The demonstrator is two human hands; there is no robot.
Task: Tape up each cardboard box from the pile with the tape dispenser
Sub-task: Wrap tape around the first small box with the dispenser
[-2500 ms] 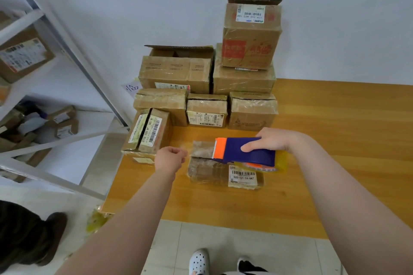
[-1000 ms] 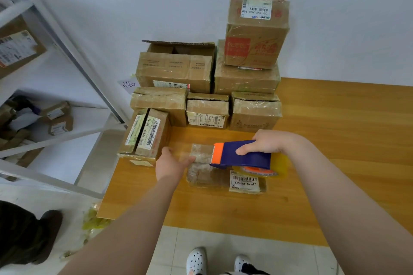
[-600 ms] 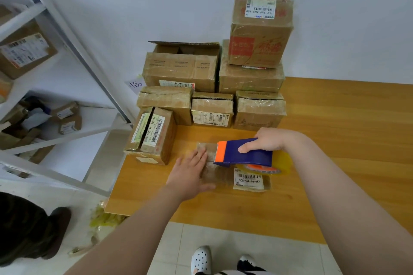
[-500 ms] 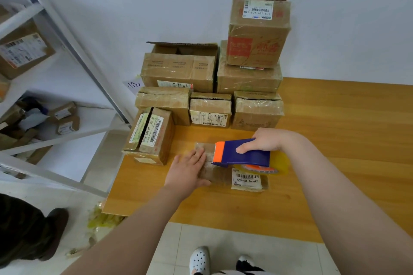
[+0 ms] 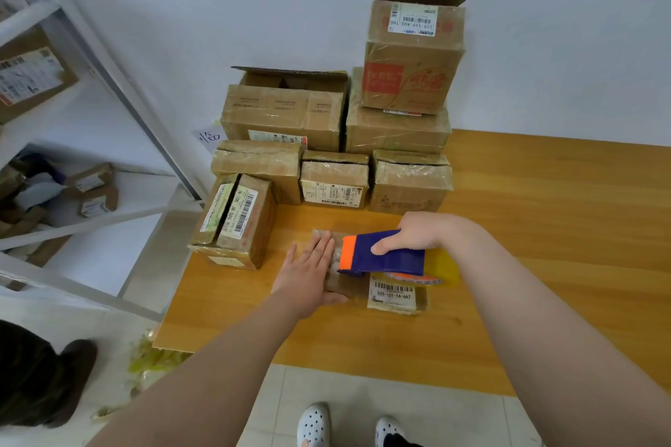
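Note:
A small flat cardboard box (image 5: 394, 296) with a white barcode label lies on the wooden table (image 5: 544, 229) near its front edge. My left hand (image 5: 308, 272) lies flat on the box's left end, fingers straight. My right hand (image 5: 417, 232) grips the blue and orange tape dispenser (image 5: 381, 256), which sits over the top of the box with its orange end pointing left, close to my left fingers. A yellowish tape roll (image 5: 444, 268) shows at the dispenser's right end. Behind stands the pile of cardboard boxes (image 5: 337, 185).
Two boxes stand side by side at the table's left edge (image 5: 236, 221). The pile's tallest box (image 5: 412, 54) reaches up the white wall. A metal shelf rack (image 5: 90, 192) with parcels stands to the left. Tape scraps (image 5: 152, 359) lie on the floor.
My left hand, a loose fist off the box's left end before, opened and came down flat on the box. The dispenser in my right hand stayed over the box.

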